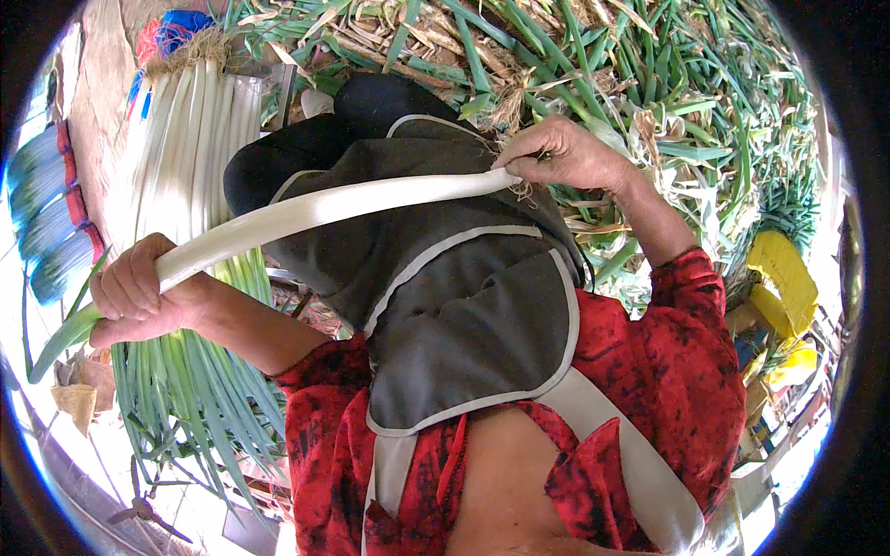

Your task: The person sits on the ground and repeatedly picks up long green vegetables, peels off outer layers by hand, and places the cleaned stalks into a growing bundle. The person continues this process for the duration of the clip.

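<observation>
A long green onion (327, 208) with a thick white shaft stretches across my lap, over a dark apron (424, 257) with pale edging. My left hand (149, 295) is wrapped around its shaft near where the white turns green; the leaf end sticks out beyond the fist. At the root end, the fingertips of my right hand (556, 156) pinch the tip, where thin roots hang. Under and beyond my left forearm lies a pile of green onions (184, 153), white shafts side by side, roots at the top and green leaves (201, 396) towards me.
Discarded leaves and peelings (667, 104) cover the ground ahead and to the right. Blue bundles with red bands (59, 208) lie at far left. Blue and red cord (177, 35) sits by the pile's roots. A yellow object (786, 285) is at far right.
</observation>
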{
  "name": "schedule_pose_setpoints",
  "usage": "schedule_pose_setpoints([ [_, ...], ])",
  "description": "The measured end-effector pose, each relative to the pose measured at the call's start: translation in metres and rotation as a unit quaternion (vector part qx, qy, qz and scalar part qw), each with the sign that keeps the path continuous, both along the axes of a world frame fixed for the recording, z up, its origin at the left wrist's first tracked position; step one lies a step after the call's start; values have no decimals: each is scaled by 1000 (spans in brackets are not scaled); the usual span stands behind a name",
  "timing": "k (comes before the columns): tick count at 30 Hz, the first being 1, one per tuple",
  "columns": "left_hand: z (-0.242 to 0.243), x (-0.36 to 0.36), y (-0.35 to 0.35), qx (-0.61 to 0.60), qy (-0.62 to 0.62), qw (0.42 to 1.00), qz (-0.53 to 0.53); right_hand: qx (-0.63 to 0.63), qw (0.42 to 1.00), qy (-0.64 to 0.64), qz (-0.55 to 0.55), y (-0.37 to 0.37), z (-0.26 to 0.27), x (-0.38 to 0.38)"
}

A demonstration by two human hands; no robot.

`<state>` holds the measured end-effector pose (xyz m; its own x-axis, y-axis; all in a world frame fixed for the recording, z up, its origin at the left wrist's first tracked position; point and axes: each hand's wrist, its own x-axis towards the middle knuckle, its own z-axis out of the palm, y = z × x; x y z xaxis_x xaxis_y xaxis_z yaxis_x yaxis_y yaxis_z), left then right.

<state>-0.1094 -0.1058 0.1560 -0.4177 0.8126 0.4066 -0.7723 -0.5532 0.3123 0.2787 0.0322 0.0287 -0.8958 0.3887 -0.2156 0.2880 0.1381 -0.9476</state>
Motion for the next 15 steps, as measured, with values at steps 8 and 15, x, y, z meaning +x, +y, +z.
schedule_pose_setpoints([
  [8, -8, 5, 2, -9, -10, 1000, 15, -250, 904, -100, -334, -16, -19, 2],
  [15, -19, -5, -6, -41, -36, 992, 114, 6, 822, -315, -473, 43, -61, 67],
])
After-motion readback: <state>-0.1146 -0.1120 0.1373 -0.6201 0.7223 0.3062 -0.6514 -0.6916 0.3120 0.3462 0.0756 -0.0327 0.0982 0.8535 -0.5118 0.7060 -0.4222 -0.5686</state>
